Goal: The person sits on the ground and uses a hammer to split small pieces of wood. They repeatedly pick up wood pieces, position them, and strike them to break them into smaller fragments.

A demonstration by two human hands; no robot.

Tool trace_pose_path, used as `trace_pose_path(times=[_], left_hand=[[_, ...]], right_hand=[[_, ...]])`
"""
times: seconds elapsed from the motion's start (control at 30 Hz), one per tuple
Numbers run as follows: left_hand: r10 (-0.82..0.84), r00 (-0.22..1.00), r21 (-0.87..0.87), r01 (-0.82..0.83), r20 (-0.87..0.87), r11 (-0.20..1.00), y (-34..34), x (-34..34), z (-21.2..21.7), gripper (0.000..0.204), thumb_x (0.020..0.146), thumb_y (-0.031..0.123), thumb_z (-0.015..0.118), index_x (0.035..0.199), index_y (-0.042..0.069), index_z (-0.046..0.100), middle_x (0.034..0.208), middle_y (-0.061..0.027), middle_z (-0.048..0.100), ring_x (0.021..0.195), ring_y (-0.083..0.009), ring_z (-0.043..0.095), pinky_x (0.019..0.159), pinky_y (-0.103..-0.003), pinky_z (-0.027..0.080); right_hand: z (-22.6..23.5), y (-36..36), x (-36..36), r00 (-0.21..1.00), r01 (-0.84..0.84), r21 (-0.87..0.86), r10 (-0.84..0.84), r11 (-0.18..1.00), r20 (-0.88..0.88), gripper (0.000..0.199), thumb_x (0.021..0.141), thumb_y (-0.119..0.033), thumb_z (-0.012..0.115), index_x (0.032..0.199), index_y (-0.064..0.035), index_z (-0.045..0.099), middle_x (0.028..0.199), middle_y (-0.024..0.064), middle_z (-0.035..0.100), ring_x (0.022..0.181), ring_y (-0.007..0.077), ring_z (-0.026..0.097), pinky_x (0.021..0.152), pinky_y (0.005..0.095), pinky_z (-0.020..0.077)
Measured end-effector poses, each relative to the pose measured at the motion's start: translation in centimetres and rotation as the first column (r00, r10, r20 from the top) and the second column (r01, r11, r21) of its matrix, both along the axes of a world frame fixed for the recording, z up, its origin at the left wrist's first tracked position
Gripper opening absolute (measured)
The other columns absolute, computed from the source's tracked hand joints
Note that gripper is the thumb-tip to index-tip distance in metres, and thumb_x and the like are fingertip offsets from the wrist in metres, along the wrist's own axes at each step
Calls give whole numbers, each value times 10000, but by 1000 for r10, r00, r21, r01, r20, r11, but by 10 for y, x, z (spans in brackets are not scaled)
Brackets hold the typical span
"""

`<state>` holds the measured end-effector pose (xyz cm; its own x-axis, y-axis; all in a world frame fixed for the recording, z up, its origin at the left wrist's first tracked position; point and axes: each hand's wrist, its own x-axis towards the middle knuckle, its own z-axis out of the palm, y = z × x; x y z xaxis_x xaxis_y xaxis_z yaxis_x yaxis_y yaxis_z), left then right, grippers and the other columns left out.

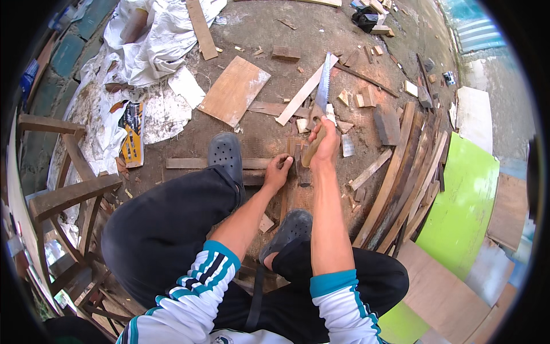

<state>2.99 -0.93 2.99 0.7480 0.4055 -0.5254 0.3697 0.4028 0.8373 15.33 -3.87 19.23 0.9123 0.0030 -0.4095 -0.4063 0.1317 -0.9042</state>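
Note:
A handsaw [323, 87] is gripped in my right hand [326, 142], its metal blade pointing away from me and its wooden handle partly covered by my fingers. My left hand [276, 174] is closed, thumb against fingers, beside the left edge of a short wooden piece [298, 150] between my feet. Whatever its fingertips pinch, if anything, is too small to make out. Behind that hand, a long wooden strip [186, 163] lies crosswise on the ground, passing by my left shoe [226, 157]. My right shoe [293, 228] is nearer, between my forearms.
Long planks [409, 172] are stacked at the right, next to a lime-green panel [463, 195]. A wooden frame [80, 192] stands at the left. Ahead lie a plywood sheet [236, 90], a narrow pale board [303, 94] and a white sack [154, 46]. Wood scraps litter the ground.

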Motion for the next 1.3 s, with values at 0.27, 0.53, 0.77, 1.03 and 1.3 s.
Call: trace_pose_path(times=[0.27, 0.53, 0.77, 1.03, 1.3], left_hand=[[-62, 998, 11, 62, -24, 998, 8, 3, 14, 423, 988, 272, 643, 1277, -32, 588, 1245, -164, 656, 1190, -226, 608, 1021, -351, 456], [-45, 996, 151, 56, -78, 987, 1, 1, 18, 421, 978, 313, 645, 1208, -39, 625, 1128, -166, 695, 1076, -245, 659, 934, -356, 500], [57, 995, 292, -30, -86, 956, -1, 7, -7, 357, 948, 330, 656, 1067, -6, 682, 951, -167, 682, 910, -304, 652, 823, -415, 506], [72, 990, 377, -22, -118, 926, 8, 2, 10, 376, 949, 336, 646, 1108, -1, 697, 958, -154, 707, 867, -235, 670, 791, -367, 517], [108, 993, 226, -93, -54, 970, 13, -3, -10, 397, 974, 336, 646, 1226, 30, 679, 990, -122, 736, 852, -189, 666, 781, -327, 509]], right_hand=[[6, 0, 19, 993, -51, -32, 48, 998, -107, 284, 871, -348, 595, 774, -91, 525, 667, 21, 484, 568, 146, 479, 552, 321, 414], [2, 5, 39, 979, -35, -149, 4, 988, -202, 347, 844, -380, 571, 644, -119, 462, 581, 25, 444, 547, 173, 465, 549, 334, 396], [5, 8, 19, 987, -84, -103, 69, 991, -142, 319, 859, -345, 548, 680, -84, 514, 634, 44, 514, 571, 172, 509, 548, 338, 397], [18, 5, -7, 976, -200, -52, 194, 978, -95, 280, 884, -352, 552, 796, -89, 523, 682, 22, 502, 644, 153, 507, 636, 327, 426], [14, 6, -7, 961, -278, -212, 266, 937, -81, 357, 857, -399, 556, 687, -86, 572, 672, 45, 561, 666, 156, 527, 654, 315, 398]])
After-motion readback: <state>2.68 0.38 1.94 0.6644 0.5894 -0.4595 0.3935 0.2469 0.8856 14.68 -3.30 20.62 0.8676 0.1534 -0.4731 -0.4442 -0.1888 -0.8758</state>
